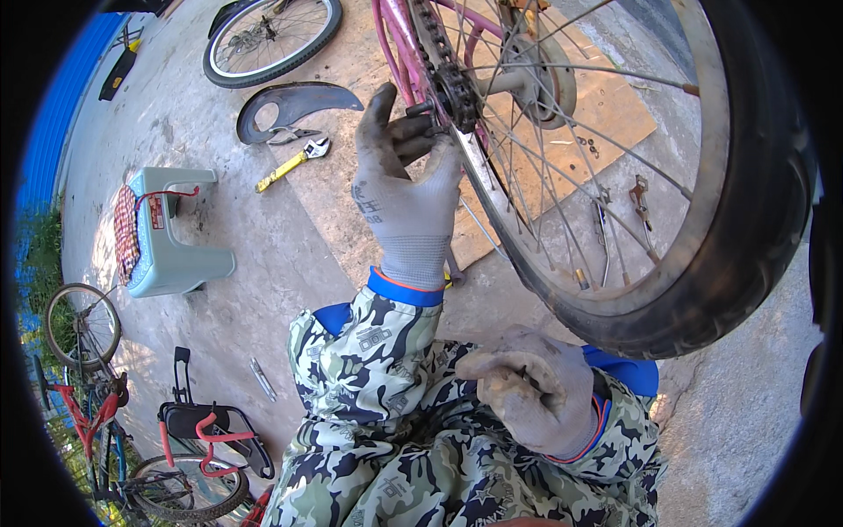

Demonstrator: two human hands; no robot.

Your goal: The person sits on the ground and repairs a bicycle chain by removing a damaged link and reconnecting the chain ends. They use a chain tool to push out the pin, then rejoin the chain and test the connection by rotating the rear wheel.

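Both my hands wear grey knitted gloves with dark stains. My left hand is up at the hub of a bicycle wheel, its fingers bent round the axle end beside the small sprocket. A dark chain runs up from that sprocket along the pink frame. Low over my lap, my right hand is curled closed, away from the wheel; whatever lies within its fingers is hidden.
An adjustable wrench with yellow handle lies left of a cardboard sheet, near a black mudguard. Another wheel lies behind. A pale blue stool and a red bicycle are leftward. Small tools lie beyond the spokes.
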